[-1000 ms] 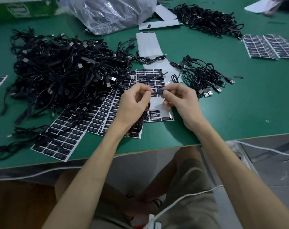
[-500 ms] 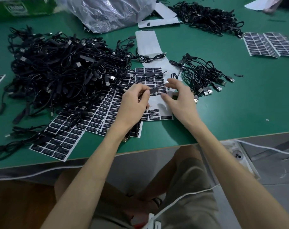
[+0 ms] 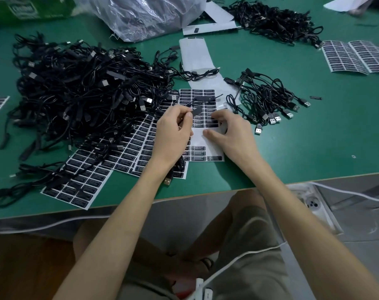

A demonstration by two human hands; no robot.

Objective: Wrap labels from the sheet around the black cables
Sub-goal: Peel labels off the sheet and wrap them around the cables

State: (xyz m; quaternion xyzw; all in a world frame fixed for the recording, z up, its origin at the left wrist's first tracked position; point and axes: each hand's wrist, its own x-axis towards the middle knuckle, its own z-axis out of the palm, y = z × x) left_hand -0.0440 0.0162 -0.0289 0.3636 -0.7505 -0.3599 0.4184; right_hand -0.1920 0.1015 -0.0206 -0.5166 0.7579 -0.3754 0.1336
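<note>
Near the middle of the green table's (image 3: 292,152) front edge, the left hand (image 3: 173,133) had its grip closed on a thin black cable (image 3: 190,102), thumb and forefinger pinching it where a dark label (image 3: 197,110) stuck out like a flag. Just beside it, the right hand (image 3: 231,135) rested bent fingertips on the label sheet (image 3: 208,146), thumb flat on the bare backing; whether that grip had a label pinched could not be told. A large heap of cables (image 3: 76,94) lay toward the left edge, and a smaller bundle (image 3: 268,98) lay right of the sheet.
</note>
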